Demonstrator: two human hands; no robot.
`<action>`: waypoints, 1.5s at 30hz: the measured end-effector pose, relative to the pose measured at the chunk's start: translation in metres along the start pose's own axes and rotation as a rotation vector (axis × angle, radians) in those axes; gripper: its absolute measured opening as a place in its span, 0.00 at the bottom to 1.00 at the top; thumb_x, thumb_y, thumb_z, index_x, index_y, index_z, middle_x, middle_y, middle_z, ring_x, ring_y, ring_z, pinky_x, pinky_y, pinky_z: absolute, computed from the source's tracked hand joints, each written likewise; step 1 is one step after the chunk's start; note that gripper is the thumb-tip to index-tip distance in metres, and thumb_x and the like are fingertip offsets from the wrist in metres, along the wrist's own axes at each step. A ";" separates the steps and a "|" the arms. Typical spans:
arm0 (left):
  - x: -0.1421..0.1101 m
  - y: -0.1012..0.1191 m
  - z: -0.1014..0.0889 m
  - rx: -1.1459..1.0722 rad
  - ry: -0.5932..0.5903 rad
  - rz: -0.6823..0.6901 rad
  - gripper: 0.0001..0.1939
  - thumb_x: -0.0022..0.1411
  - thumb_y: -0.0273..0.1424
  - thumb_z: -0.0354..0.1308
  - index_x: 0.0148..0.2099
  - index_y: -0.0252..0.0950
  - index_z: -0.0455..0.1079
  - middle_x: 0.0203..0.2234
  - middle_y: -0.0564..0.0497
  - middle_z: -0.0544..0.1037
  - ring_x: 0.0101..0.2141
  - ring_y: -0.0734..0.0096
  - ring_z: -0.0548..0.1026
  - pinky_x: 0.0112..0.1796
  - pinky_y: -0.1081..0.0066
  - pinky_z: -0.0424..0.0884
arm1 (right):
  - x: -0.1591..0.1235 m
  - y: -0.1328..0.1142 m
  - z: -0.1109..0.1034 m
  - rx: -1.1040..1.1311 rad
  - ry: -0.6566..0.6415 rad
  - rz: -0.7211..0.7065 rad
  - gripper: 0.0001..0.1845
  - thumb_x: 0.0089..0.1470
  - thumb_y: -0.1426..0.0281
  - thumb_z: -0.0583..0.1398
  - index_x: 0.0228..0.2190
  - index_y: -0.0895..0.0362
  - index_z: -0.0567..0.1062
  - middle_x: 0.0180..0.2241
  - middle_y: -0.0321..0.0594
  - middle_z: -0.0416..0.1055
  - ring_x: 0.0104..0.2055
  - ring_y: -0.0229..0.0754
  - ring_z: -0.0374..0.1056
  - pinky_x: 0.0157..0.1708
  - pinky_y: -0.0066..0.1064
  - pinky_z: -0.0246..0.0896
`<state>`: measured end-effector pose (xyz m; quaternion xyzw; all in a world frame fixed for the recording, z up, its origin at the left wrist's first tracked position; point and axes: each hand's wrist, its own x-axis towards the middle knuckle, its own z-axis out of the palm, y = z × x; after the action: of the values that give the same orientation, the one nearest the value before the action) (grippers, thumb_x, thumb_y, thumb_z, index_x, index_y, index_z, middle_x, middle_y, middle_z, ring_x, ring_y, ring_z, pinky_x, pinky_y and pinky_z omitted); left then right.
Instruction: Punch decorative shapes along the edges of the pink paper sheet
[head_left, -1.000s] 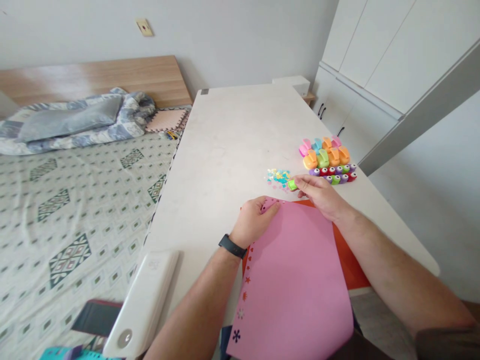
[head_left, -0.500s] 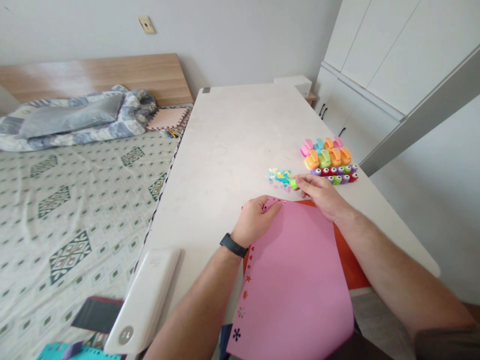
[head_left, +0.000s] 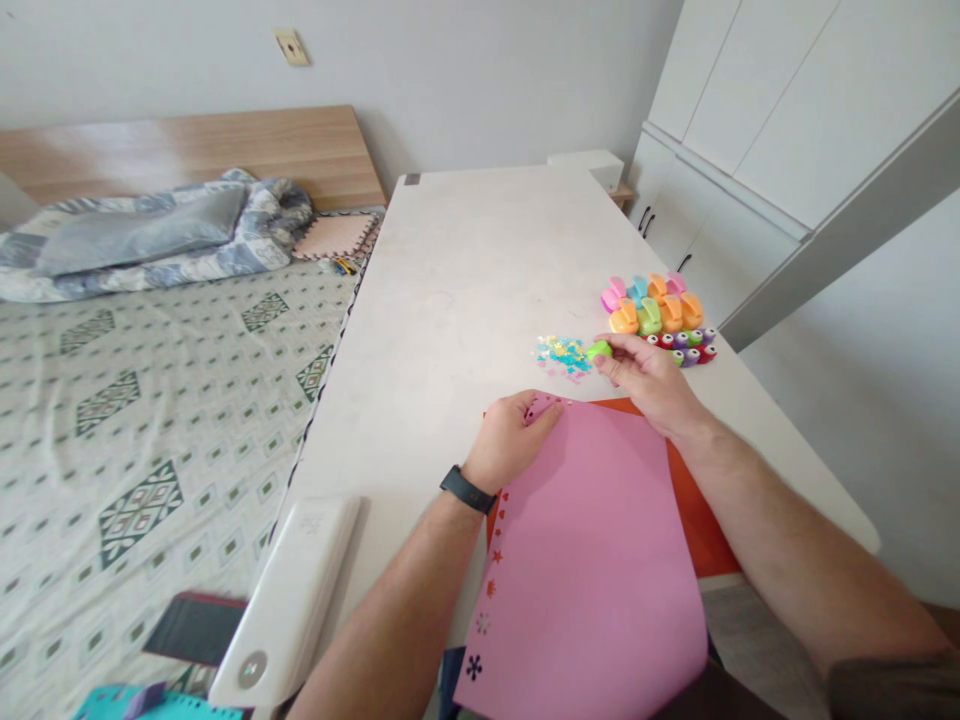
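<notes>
My left hand (head_left: 516,440), with a dark band on its wrist, pinches the far left corner of a pink sheet of paper (head_left: 592,560). Small cut-out shapes run down the sheet's left edge and along its far edge. Between the thumb and fingers of my right hand (head_left: 646,378) is a small green craft punch (head_left: 598,350), held above the table just beyond the paper. Beside the punch lies a scatter of tiny blue, yellow and pink paper cut-outs (head_left: 562,355). An orange sheet (head_left: 697,520) lies under the pink one.
Larger colourful punches (head_left: 660,305) stand in rows at the table's right, with small eyed punches (head_left: 694,345) before them, partly hidden by my right hand. A long white device (head_left: 292,600) lies at the near left. A bed (head_left: 187,400) adjoins the table (head_left: 450,270).
My right hand has moved slightly up and right with the green punch, which has turned and shows more of its body. My left hand and the pink paper have stayed in place.
</notes>
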<state>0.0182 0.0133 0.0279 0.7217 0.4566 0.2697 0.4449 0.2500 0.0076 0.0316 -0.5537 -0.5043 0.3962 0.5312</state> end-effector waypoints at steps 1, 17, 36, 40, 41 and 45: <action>0.000 0.000 0.000 -0.001 0.001 -0.003 0.20 0.67 0.48 0.57 0.38 0.35 0.78 0.26 0.54 0.73 0.27 0.72 0.68 0.31 0.72 0.64 | 0.002 0.002 -0.001 0.013 0.033 -0.020 0.28 0.50 0.55 0.72 0.49 0.54 0.77 0.41 0.41 0.77 0.44 0.45 0.73 0.47 0.40 0.71; 0.000 0.000 -0.002 -0.015 -0.016 -0.006 0.21 0.68 0.48 0.56 0.34 0.35 0.72 0.25 0.54 0.68 0.28 0.73 0.64 0.29 0.74 0.59 | 0.018 0.023 -0.170 -1.074 0.655 0.168 0.23 0.49 0.67 0.65 0.49 0.54 0.83 0.42 0.48 0.81 0.40 0.48 0.71 0.44 0.38 0.62; 0.000 0.001 -0.001 -0.026 -0.018 -0.007 0.21 0.68 0.48 0.56 0.39 0.35 0.77 0.28 0.52 0.75 0.29 0.71 0.69 0.29 0.74 0.62 | 0.023 0.058 -0.180 -1.130 0.416 0.288 0.28 0.47 0.72 0.62 0.52 0.56 0.79 0.48 0.48 0.81 0.50 0.54 0.76 0.51 0.42 0.69; 0.001 0.000 -0.001 -0.032 -0.019 -0.009 0.20 0.68 0.48 0.57 0.39 0.35 0.77 0.28 0.52 0.75 0.29 0.71 0.69 0.29 0.74 0.62 | 0.024 0.059 -0.178 -1.133 0.427 0.279 0.27 0.47 0.73 0.62 0.51 0.56 0.80 0.47 0.47 0.81 0.50 0.55 0.76 0.52 0.42 0.69; 0.001 0.001 -0.001 -0.035 -0.018 -0.010 0.20 0.67 0.48 0.57 0.39 0.35 0.77 0.28 0.52 0.76 0.29 0.71 0.69 0.29 0.74 0.62 | 0.024 0.059 -0.177 -1.121 0.433 0.275 0.27 0.47 0.73 0.62 0.51 0.56 0.80 0.47 0.47 0.81 0.50 0.54 0.76 0.52 0.42 0.69; 0.000 0.002 -0.001 -0.050 -0.014 -0.005 0.20 0.67 0.48 0.58 0.39 0.35 0.77 0.28 0.52 0.76 0.29 0.71 0.69 0.29 0.74 0.62 | 0.023 0.059 -0.174 -1.069 0.452 0.260 0.30 0.45 0.75 0.62 0.52 0.56 0.78 0.48 0.47 0.81 0.49 0.53 0.76 0.51 0.42 0.69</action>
<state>0.0186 0.0135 0.0304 0.7109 0.4486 0.2748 0.4667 0.4321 0.0021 -0.0037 -0.8721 -0.4365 0.0214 0.2200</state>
